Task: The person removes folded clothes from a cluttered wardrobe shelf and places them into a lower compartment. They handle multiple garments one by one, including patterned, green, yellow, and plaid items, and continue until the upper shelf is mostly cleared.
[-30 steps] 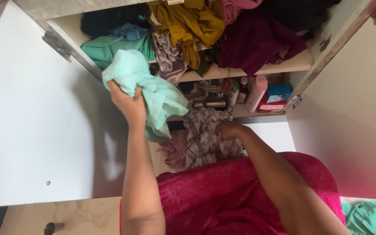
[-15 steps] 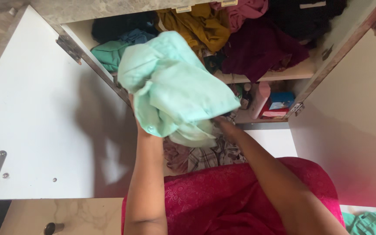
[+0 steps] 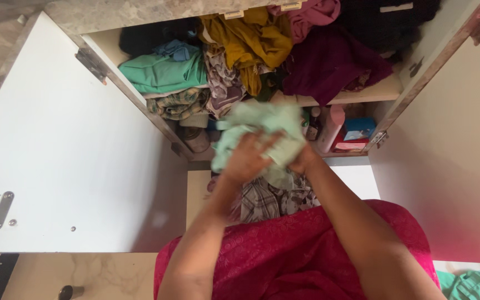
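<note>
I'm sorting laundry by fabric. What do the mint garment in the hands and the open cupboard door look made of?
Mint garment: soft, matte woven cloth, likely cotton; it bunches and creases.
Cupboard door: smooth white laminate board, apparently; flat, faintly glossy, with metal hinge.

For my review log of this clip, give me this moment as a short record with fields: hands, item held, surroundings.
left hand: left hand gripping the mint-green cloth, motion-blurred
right hand: right hand on the same cloth from the right side
item held: bunched, in front of the lower shelf
below the hands: checked fabric on a pile
upper shelf: green folded garment, mustard cloth, maroon cloth
lower shelf: pink bottle, blue box
doors: white cupboard door open at left
</note>
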